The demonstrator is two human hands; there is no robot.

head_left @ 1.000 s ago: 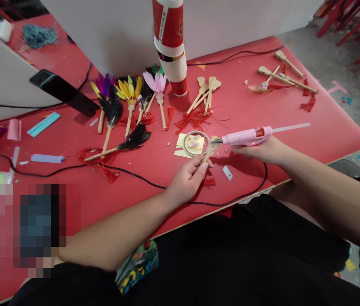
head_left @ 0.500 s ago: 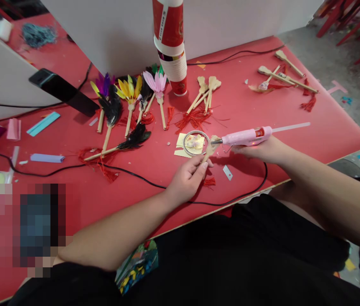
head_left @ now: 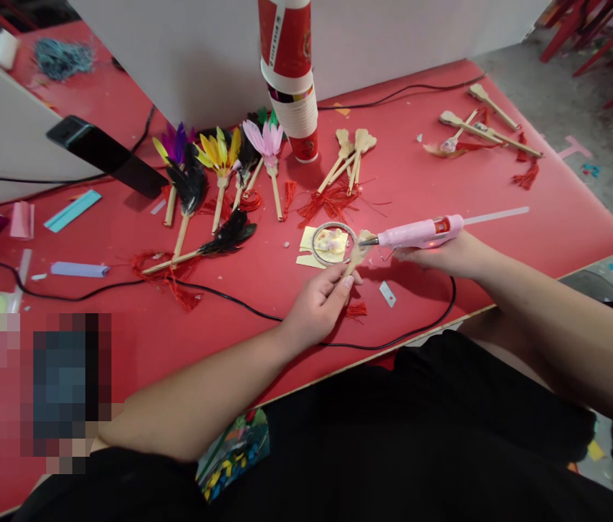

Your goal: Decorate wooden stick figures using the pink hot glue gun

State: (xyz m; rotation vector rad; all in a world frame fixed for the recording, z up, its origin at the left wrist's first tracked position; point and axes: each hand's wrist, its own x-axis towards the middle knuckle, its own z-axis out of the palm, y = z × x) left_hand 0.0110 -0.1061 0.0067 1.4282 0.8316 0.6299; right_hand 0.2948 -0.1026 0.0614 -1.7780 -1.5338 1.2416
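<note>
My left hand (head_left: pixel 322 301) pinches the handle of a small wooden stick (head_left: pixel 359 255) with a broad, shaped head. Its red tassel (head_left: pixel 356 310) hangs below my fingers. My right hand (head_left: pixel 448 254) is wrapped round a pink hot glue gun (head_left: pixel 415 233), whose metal nozzle touches or nearly touches the stick's head. A clear glue stick (head_left: pixel 496 215) juts from the back of the gun. Just beyond my left hand, a ring (head_left: pixel 314 245) lies over yellow paper (head_left: pixel 306 259) smeared with glue. A small blade (head_left: pixel 388 293) lies between my forearms.
Feather-topped sticks (head_left: pixel 219 163) lie at the centre left, near a leaning black phone (head_left: pixel 108 156). Bare wooden sticks (head_left: pixel 358 148) with tassels lie beside stacked paper cups (head_left: pixel 295 109); more sticks (head_left: pixel 483 130) rest at the far right. A black cable (head_left: pixel 241 303) crosses the red table.
Almost nothing differs. Both hands, the wooden stick and the glue gun keep the same positions; the view has shifted very slightly.
</note>
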